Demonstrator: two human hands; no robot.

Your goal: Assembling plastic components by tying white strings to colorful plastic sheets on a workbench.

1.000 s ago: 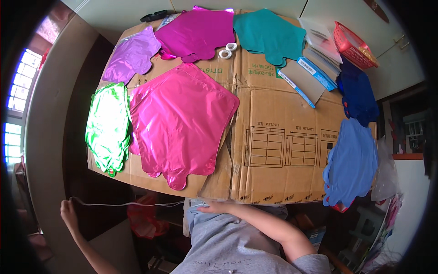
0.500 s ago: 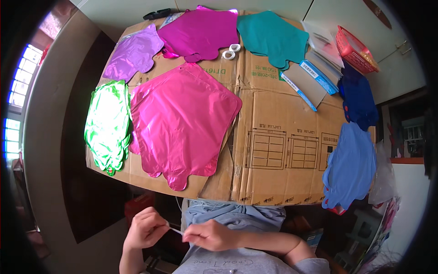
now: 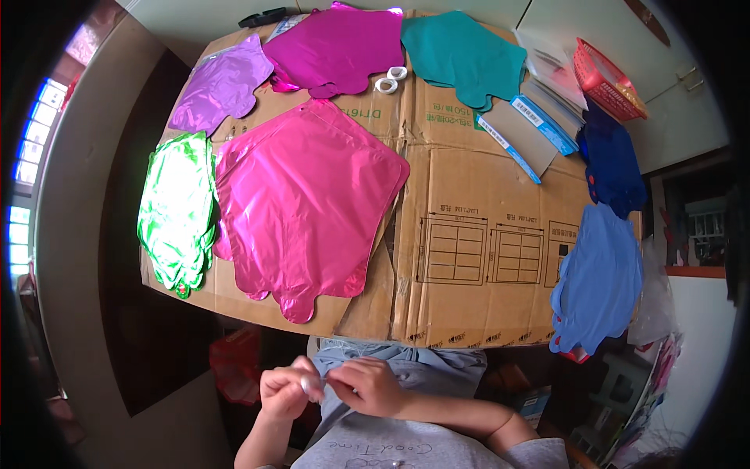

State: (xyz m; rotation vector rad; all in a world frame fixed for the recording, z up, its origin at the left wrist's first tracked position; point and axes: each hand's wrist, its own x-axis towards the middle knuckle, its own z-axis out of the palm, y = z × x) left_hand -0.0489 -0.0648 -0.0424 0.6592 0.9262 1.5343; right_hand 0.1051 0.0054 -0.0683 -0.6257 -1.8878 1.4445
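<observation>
Both my hands are over my lap, below the near edge of the cardboard. My left hand (image 3: 287, 391) is closed, with a small white strip (image 3: 307, 384) at its fingertips, looking wrapped round a finger. Close beside it on the right, my right hand (image 3: 371, 387) has its fingers curled together; what its fingertips hold, if anything, is too blurred to make out. On the cardboard (image 3: 461, 176) in front of me lies a large flat pink foil balloon (image 3: 305, 203). A stack of shiny green foil balloons (image 3: 176, 211) adjoins its left side.
Lilac (image 3: 223, 86), magenta (image 3: 340, 51) and teal foil balloons (image 3: 469, 59) line the far side. Two white rolls (image 3: 389, 80) sit near the middle. At right are blue-and-white boxes (image 3: 544, 125), a red basket (image 3: 605, 78), and dark blue (image 3: 613, 160) and light blue balloons (image 3: 598, 277).
The white strip that stretched between my hands now shows only as a small patch at the left fingertips. My left hand has moved right, up against my right hand.
</observation>
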